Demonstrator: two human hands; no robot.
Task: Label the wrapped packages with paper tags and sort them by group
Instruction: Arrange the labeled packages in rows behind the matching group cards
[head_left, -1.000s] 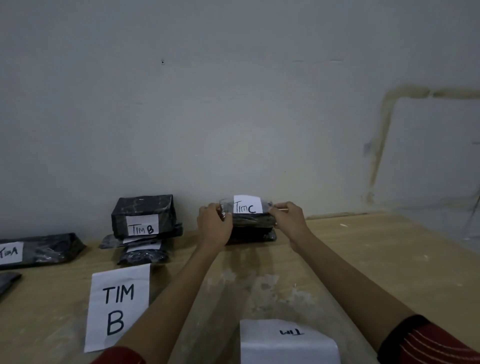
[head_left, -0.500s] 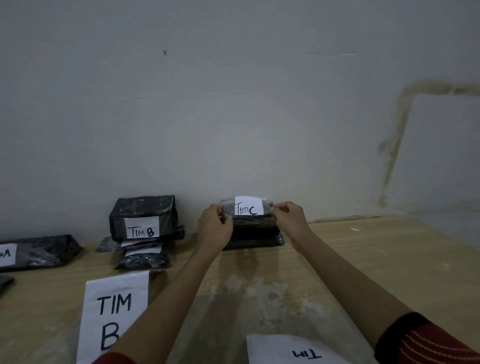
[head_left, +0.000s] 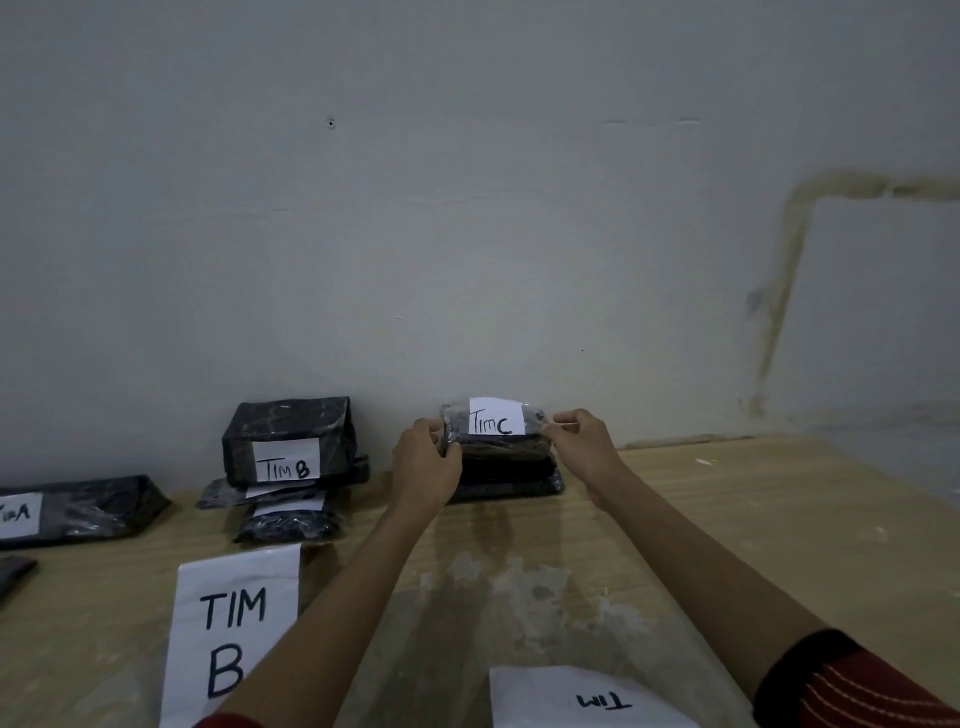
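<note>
Head view: little differs from half a second ago. Both hands stay on the top package and only the framing shifts slightly. On the table (head_left: 727, 545), mid-frame against the wall, sits the TIM C stack (head_left: 504, 470). The top package (head_left: 534, 418) is on or just above it; contact unclear. The left hand (head_left: 423, 462) pinches its left end and the right hand (head_left: 584, 447) its right end, fingers curled. Its tag (head_left: 496, 422) faces the camera. The bottom sheet (head_left: 582, 699) and the far-left package (head_left: 88, 506) are cut off by the frame.

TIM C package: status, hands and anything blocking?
TIM C package on its stack, tag on. Left hand and right hand grip its ends. Nothing blocking.
</note>
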